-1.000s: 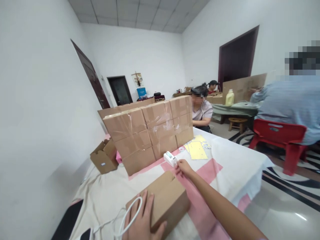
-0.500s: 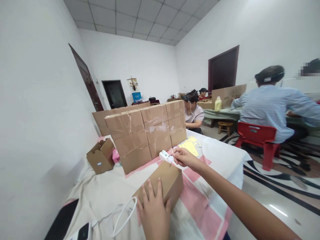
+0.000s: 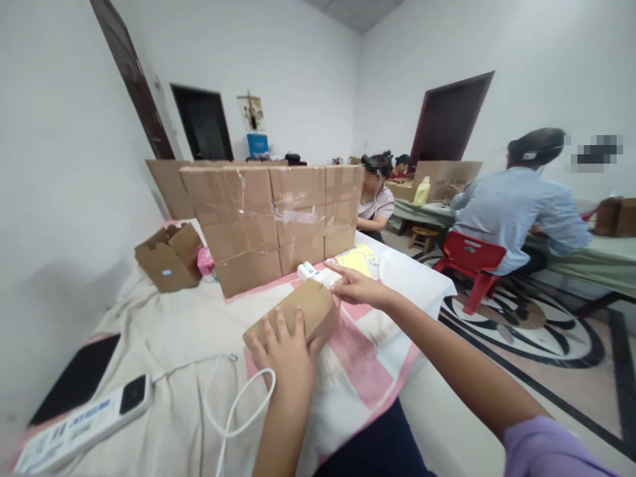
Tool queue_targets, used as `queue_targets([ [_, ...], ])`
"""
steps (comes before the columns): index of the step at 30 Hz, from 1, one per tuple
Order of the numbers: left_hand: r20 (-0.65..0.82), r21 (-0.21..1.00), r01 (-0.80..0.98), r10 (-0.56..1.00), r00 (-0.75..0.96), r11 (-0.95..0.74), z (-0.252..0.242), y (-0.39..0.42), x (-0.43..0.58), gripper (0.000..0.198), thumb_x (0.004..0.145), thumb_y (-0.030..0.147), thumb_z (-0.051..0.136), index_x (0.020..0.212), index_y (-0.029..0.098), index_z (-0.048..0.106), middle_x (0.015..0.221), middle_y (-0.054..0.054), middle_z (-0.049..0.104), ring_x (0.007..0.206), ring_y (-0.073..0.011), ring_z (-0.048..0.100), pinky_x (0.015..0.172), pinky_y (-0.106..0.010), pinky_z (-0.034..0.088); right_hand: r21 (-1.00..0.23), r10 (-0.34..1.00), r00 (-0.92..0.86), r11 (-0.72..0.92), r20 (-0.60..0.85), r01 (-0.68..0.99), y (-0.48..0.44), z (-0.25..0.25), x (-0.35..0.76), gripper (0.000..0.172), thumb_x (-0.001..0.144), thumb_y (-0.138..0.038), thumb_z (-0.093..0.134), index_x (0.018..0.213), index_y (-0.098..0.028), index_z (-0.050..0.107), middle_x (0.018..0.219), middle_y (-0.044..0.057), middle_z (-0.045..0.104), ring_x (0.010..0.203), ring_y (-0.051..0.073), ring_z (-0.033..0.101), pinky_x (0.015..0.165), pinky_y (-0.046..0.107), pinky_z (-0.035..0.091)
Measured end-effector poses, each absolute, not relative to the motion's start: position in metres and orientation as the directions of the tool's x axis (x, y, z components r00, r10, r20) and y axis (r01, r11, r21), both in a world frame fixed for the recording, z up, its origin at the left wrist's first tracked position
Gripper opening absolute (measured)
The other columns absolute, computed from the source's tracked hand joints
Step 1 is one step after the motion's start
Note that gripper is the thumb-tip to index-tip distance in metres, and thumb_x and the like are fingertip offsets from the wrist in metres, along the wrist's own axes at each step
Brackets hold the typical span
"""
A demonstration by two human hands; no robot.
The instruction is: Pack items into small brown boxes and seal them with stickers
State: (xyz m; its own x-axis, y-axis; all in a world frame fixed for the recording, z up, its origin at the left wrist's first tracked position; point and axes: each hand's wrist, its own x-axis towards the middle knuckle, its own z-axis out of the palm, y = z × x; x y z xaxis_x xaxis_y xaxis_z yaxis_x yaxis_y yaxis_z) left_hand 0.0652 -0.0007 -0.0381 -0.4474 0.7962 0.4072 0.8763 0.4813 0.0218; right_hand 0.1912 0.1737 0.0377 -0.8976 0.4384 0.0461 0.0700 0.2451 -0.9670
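Note:
My left hand (image 3: 283,348) lies with spread fingers on top of a closed brown cardboard box (image 3: 311,308), the thumb along its near right side. At the far right corner of that box is my right hand (image 3: 355,286). Its index finger is stretched out, the other fingers are bent against the box, and I see nothing held in it. Just behind the box, close to that index finger, is a small white object (image 3: 308,270) with a greenish patch; its kind is unclear. A white cable (image 3: 243,430) loops beside my left wrist.
Taped cardboard boxes form a stacked wall (image 3: 278,222) behind. An opened carton (image 3: 171,258) and a pink packet (image 3: 205,262) stand left. A white power bank-like device (image 3: 89,424) lies near a black flat item (image 3: 77,377). Yellow sheets (image 3: 355,262) lie right. Other people sit beyond.
My right hand has come down from the small white object to the box's far corner, its index finger now extended. My left hand stays on the box. The camera view has tilted down.

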Motion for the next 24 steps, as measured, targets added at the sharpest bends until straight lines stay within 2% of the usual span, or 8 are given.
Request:
queue_targets([
  [3, 0.378, 0.098, 0.868, 0.788, -0.485, 0.487, -0.031, 0.0, 0.069, 0.055, 0.091, 0.039, 0.061, 0.144, 0.028, 0.055, 0.154, -0.023, 0.045, 0.144, -0.0449, 0.04, 0.114, -0.068, 0.029, -0.967, 0.463, -0.886, 0.21, -0.035, 0.148, 0.174, 0.038, 0.183, 0.092, 0.088, -0.027, 0.062, 0.163, -0.009, 0.011, 0.061, -0.004, 0.065, 0.039, 0.006, 0.031, 0.039, 0.018, 0.02],
  [7, 0.361, 0.201, 0.849, 0.769, -0.527, 0.488, -0.027, 0.001, 0.07, 0.052, 0.088, 0.038, 0.066, 0.139, 0.027, 0.06, 0.155, -0.024, 0.044, 0.146, -0.0447, 0.036, 0.117, -0.068, 0.026, -0.945, 0.462, -0.868, 0.162, -0.182, 0.284, 0.173, 0.038, 0.168, 0.087, 0.091, -0.024, 0.059, 0.162, -0.011, 0.012, 0.061, -0.002, 0.066, 0.038, 0.007, 0.033, 0.038, 0.018, 0.021],
  [11, 0.364, 0.255, 0.838, 0.755, -0.545, 0.482, -0.028, 0.0, 0.07, 0.05, 0.087, 0.036, 0.067, 0.136, 0.025, 0.062, 0.156, -0.023, 0.043, 0.147, -0.0448, 0.034, 0.118, -0.068, 0.024, -0.914, 0.434, -0.854, 0.144, -0.287, 0.38, 0.17, 0.037, 0.148, 0.078, 0.092, -0.022, 0.061, 0.159, -0.015, 0.023, 0.06, -0.003, 0.065, 0.037, 0.007, 0.034, 0.037, 0.016, 0.021],
  [13, 0.368, 0.27, 0.836, 0.751, -0.548, 0.478, -0.028, 0.0, 0.071, 0.047, 0.088, 0.038, 0.066, 0.133, 0.025, 0.064, 0.156, -0.023, 0.043, 0.147, -0.0445, 0.034, 0.118, -0.067, 0.024, -0.884, 0.444, -0.826, 0.141, -0.346, 0.446, 0.168, 0.038, 0.137, 0.079, 0.093, -0.02, 0.06, 0.16, -0.016, 0.019, 0.059, -0.003, 0.065, 0.036, 0.007, 0.034, 0.036, 0.016, 0.02],
  [17, 0.389, 0.291, 0.825, 0.728, -0.564, 0.484, -0.032, 0.003, 0.072, 0.042, 0.086, 0.038, 0.069, 0.126, 0.027, 0.067, 0.156, -0.021, 0.044, 0.147, -0.0431, 0.035, 0.118, -0.066, 0.025, -0.827, 0.469, -0.772, 0.137, -0.43, 0.544, 0.16, 0.043, 0.118, 0.087, 0.095, -0.014, 0.056, 0.162, -0.014, 0.001, 0.058, -0.003, 0.066, 0.034, 0.008, 0.035, 0.036, 0.017, 0.021],
  [19, 0.414, 0.299, 0.816, 0.703, -0.577, 0.494, -0.035, 0.004, 0.073, 0.042, 0.084, 0.036, 0.072, 0.124, 0.028, 0.067, 0.155, -0.019, 0.045, 0.147, -0.042, 0.036, 0.118, -0.066, 0.026, -0.806, 0.481, -0.749, 0.134, -0.456, 0.577, 0.157, 0.047, 0.112, 0.087, 0.096, -0.013, 0.055, 0.162, -0.014, -0.002, 0.057, -0.003, 0.066, 0.033, 0.007, 0.034, 0.035, 0.018, 0.021],
  [21, 0.431, 0.314, 0.809, 0.685, -0.587, 0.496, -0.037, 0.005, 0.074, 0.043, 0.082, 0.036, 0.074, 0.123, 0.028, 0.067, 0.155, -0.017, 0.047, 0.147, -0.0412, 0.036, 0.118, -0.066, 0.025, -0.784, 0.503, -0.724, 0.135, -0.472, 0.605, 0.155, 0.049, 0.107, 0.083, 0.097, -0.014, 0.055, 0.161, -0.015, 0.002, 0.057, -0.003, 0.066, 0.032, 0.007, 0.034, 0.035, 0.018, 0.021],
  [24, 0.436, 0.344, 0.811, 0.684, -0.585, 0.474, -0.04, 0.005, 0.072, 0.043, 0.082, 0.034, 0.074, 0.124, 0.027, 0.067, 0.155, -0.017, 0.046, 0.148, -0.041, 0.035, 0.118, -0.066, 0.026, -0.731, 0.541, -0.693, 0.193, -0.477, 0.654, 0.157, 0.046, 0.098, 0.075, 0.095, -0.018, 0.061, 0.157, -0.013, 0.019, 0.057, -0.003, 0.066, 0.031, 0.007, 0.036, 0.035, 0.019, 0.023],
])
